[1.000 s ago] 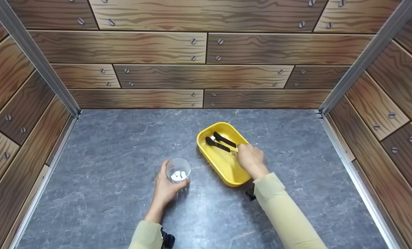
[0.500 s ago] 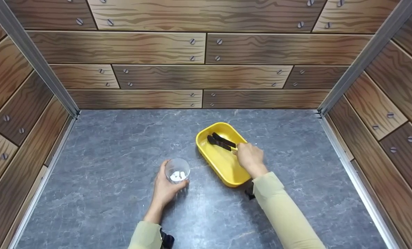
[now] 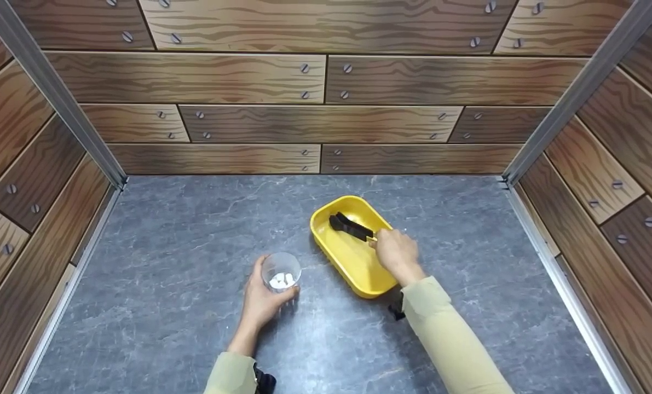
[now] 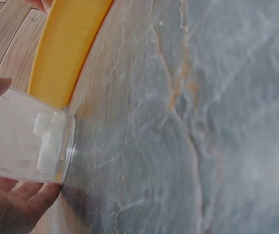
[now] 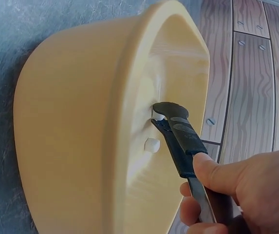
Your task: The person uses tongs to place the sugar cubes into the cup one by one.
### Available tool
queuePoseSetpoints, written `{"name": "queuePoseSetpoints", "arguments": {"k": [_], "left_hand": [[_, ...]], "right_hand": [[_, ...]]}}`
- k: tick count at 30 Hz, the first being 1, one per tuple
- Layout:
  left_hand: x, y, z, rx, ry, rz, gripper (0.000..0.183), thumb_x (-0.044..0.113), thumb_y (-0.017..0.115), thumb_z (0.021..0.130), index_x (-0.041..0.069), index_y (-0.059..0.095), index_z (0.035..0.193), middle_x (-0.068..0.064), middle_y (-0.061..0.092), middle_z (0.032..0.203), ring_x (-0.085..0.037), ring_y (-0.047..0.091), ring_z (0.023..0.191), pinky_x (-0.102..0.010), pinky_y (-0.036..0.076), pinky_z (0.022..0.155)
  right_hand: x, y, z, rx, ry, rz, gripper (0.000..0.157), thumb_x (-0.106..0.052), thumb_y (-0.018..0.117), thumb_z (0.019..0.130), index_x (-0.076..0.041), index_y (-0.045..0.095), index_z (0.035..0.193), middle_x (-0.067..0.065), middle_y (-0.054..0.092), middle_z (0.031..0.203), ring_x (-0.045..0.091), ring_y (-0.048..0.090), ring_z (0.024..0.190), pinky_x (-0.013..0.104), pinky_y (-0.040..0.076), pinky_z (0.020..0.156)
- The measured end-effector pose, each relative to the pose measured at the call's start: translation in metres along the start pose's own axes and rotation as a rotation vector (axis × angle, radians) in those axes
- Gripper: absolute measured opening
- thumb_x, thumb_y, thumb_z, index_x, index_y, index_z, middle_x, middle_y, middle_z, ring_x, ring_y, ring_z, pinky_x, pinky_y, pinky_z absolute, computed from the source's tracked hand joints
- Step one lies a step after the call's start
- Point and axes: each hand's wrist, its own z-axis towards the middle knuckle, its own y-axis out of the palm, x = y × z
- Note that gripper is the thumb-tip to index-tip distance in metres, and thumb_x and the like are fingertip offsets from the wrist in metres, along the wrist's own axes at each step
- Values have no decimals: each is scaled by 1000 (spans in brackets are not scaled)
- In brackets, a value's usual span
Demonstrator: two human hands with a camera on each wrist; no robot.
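Observation:
My right hand (image 3: pixel 396 253) grips a pair of tongs (image 5: pixel 183 131) with black tips, which reach into the yellow tray (image 3: pixel 353 265). In the right wrist view a small white piece (image 5: pixel 158 116) sits between the tong tips, near the tray's inner wall. Another white cube-like piece (image 5: pixel 152 145) lies in the tray just below it. My left hand (image 3: pixel 263 295) holds a clear cup (image 3: pixel 282 262), thumb on one side and fingers on the other. Several white pieces (image 4: pixel 49 146) lie at the bottom of the cup, which stands upright on the table left of the tray.
The grey marbled tabletop (image 3: pixel 183 235) is bounded by a wood-patterned back wall (image 3: pixel 221 158) and similar side walls. Metal strips (image 3: pixel 561 290) run along the side edges. The tray stands right of centre, apart from the cup.
The tongs' two black tips have come together, from spread apart to closed around the white piece. The cup, the tray and my left hand have stayed in place.

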Motion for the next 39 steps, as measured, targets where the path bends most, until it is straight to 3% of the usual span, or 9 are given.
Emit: {"name": "queuePoseSetpoints", "arguments": {"k": [16,32,39], "left_hand": [[-2,1,0,6,0,-6,100,24,92,60,3,40,143,-25,53,133,-41,51,120,-55,41,101],[0,0,1,5,3,7,100,23,91,60,3,40,143,-25,53,133,-40,51,120,-55,41,101],[0,0,0,0,0,13,100,24,90,60,4,40,144,-24,53,133,-41,51,120,-56,41,100]], "right_hand": [[1,-5,-12,-20,14,51,24,-34,66,95,-11,74,95,13,69,84,35,66,75,51,51,60],[15,-8,-34,41,-34,159,18,-29,66,95,-13,72,92,10,66,80,28,58,65,45,45,54],[21,-11,-45,45,-16,229,18,-26,66,95,-10,73,100,8,65,77,25,54,63,41,43,54]]}}
